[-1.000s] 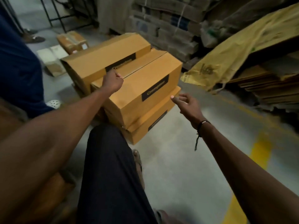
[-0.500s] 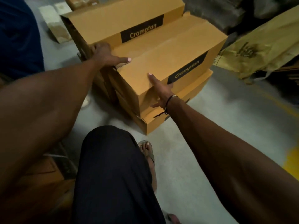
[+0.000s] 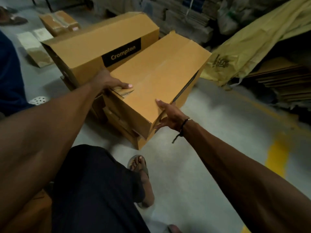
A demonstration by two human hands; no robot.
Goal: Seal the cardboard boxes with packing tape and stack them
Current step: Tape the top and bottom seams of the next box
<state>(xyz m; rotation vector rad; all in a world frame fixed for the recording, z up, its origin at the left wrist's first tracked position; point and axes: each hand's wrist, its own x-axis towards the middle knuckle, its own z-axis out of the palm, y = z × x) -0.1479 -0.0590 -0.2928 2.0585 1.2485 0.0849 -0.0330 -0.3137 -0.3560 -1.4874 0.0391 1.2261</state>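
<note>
Top box (image 3: 158,78) sits on the stack (image 3: 127,130) on the floor (image 3: 210,148), just beside the taller Crompton box (image 3: 101,46). Half a second ago it lay square on the stack; now its near end is skewed and seems to overhang the boxes below, so I read it as lifted or turned. A second ago my hands were barely touching it.

Left hand (image 3: 109,80) grips the near left corner, thumb on top by a torn, loose end flap (image 3: 123,92). Right hand (image 3: 168,115) holds the near right corner, one finger flat on top, the rest wrapped down the side. Both hold the box, nothing else.

No tape roll in view. The centre seam looks glossy, possibly taped; can't confirm. My read: this is the move-and-stack step, though that near flap may need sealing.

Around it: yellow sack (image 3: 252,44) and flattened cardboard (image 3: 277,78) to the right, small cartons (image 3: 58,22) behind.
</note>
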